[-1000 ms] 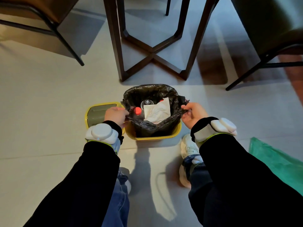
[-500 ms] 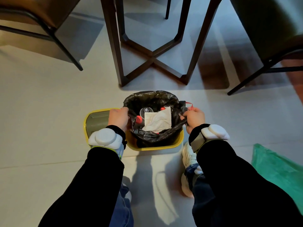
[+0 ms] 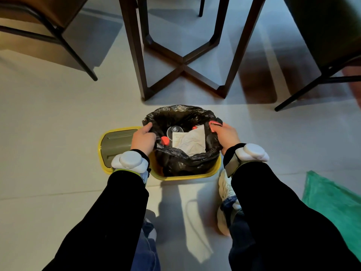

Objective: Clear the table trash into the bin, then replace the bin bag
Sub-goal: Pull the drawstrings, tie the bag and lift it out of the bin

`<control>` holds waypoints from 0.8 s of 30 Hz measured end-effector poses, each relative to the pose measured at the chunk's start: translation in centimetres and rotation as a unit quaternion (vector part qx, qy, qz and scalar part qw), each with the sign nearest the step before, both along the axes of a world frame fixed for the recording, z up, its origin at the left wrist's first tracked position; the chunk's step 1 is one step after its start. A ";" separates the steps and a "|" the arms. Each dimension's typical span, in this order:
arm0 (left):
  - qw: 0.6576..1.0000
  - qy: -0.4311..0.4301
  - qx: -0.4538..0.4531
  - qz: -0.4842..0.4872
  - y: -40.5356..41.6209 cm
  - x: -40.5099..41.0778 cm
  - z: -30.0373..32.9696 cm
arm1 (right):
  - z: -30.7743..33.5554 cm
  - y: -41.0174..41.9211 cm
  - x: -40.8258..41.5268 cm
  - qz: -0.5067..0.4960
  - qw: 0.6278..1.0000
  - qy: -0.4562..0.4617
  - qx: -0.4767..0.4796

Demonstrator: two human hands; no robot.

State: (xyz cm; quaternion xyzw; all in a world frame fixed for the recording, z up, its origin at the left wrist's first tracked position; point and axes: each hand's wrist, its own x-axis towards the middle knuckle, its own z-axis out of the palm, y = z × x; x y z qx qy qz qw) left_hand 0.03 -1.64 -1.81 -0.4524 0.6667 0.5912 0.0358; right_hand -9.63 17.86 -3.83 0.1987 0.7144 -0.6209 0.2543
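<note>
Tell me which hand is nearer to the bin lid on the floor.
Left. The left hand grips the black bag rim just beside the lid; the right hand holds the bag's opposite side.

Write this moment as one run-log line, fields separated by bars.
stage: lifting out bag | left hand: grips black bag rim | right hand: grips rim | yellow bin: on floor | trash: inside bag

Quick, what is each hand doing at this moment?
Left hand: grips the left edge of the black bag.
Right hand: grips the bag's right edge, at its red drawstring.
</note>
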 end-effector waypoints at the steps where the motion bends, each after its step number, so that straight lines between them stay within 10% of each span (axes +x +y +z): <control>1: 1.000 0.008 -0.019 0.006 0.0 -0.2 0.2 | -0.2 -0.1 -0.3 -0.009 0.999 0.029 0.014; 16: 0.964 0.143 0.071 0.213 -1.2 -1.3 -0.8 | -1.3 -1.5 -1.4 -0.189 0.973 0.082 -0.108; 24: 0.998 -0.040 -0.047 -0.029 -0.6 -1.5 -1.2 | -0.2 -2.9 -2.1 -0.093 0.995 -0.016 0.031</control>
